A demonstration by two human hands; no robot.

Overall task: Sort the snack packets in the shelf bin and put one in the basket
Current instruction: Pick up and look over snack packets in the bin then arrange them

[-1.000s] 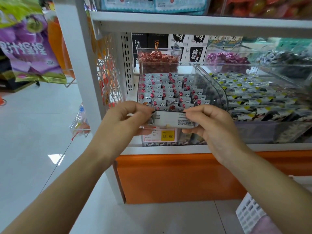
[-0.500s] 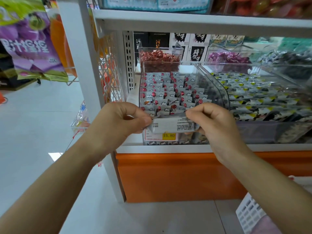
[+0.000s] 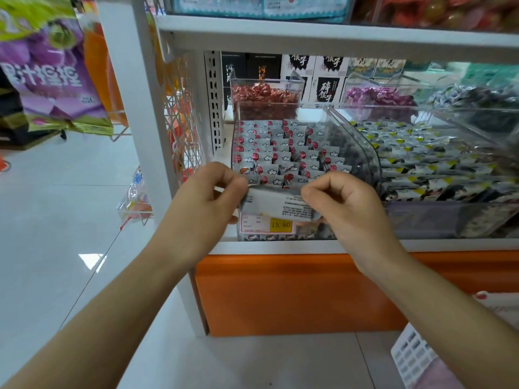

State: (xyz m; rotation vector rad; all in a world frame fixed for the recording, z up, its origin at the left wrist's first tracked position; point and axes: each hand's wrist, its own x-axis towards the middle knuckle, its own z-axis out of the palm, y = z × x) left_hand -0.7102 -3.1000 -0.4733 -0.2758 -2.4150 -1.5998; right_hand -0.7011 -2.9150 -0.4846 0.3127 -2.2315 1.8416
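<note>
A clear plastic shelf bin (image 3: 362, 153) holds several rows of small grey snack packets (image 3: 280, 153) with red dots. In front of its lower edge I hold one grey snack packet (image 3: 276, 204), printed back towards me. My left hand (image 3: 207, 197) pinches its left end and my right hand (image 3: 345, 209) pinches its right end. The packet covers part of the yellow price tag (image 3: 279, 225) on the bin front. A white plastic basket (image 3: 412, 357) shows at the bottom right corner, on the floor.
A second clear bin (image 3: 449, 169) of packets with yellow marks stands to the right. Bins of red (image 3: 264, 96) and purple sweets (image 3: 379, 98) sit behind. A white shelf post (image 3: 132, 113) and an orange base panel (image 3: 295, 293) are close. Hanging purple bags (image 3: 47, 68) are at the left.
Both hands have stayed at the bin's front with the packet. The packet has tilted slightly, and the hands have shifted a little lower.
</note>
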